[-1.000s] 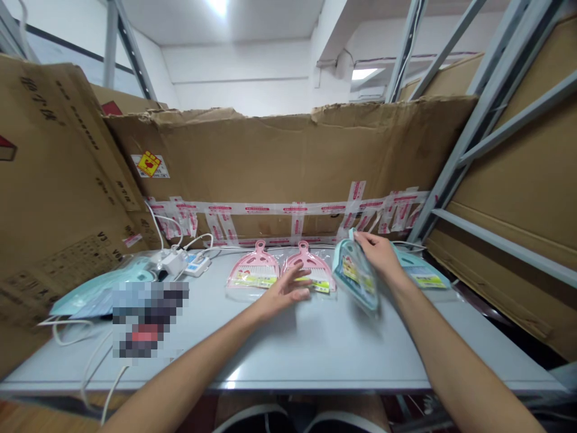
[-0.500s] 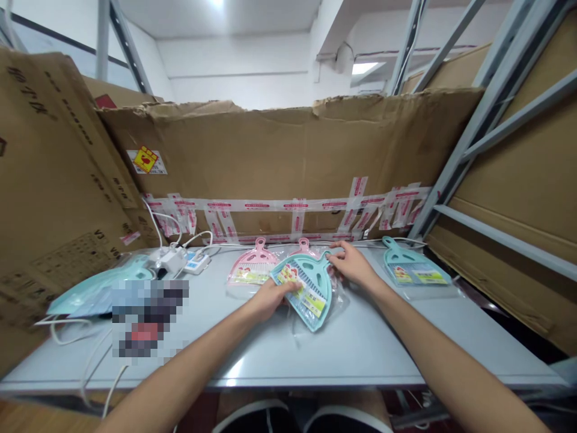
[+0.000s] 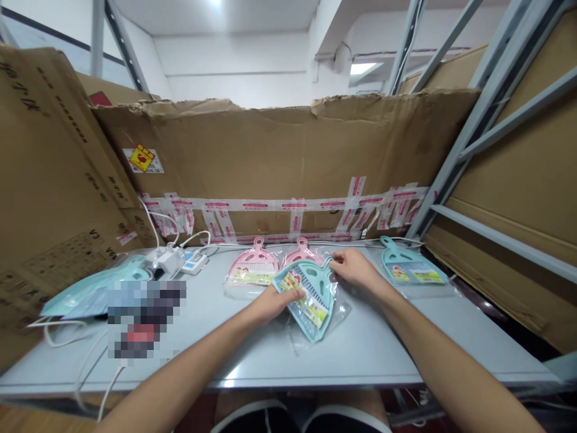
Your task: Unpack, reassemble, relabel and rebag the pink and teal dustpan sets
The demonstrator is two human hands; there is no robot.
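Dustpan (image 3: 315, 300), teal, bagged: my left hand (image 3: 276, 304) grips its side, right hand (image 3: 356, 269) pinches its handle (image 3: 326, 264). Held in front of cardboard panel (image 3: 279, 156); pink dustpans (image 3: 255, 260) lie near panel's base.

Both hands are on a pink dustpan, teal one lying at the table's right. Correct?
Colour's wrong: the head view shows left hand and right hand on a teal dustpan, not pink. Another teal dustpan does lie at right, as stated.
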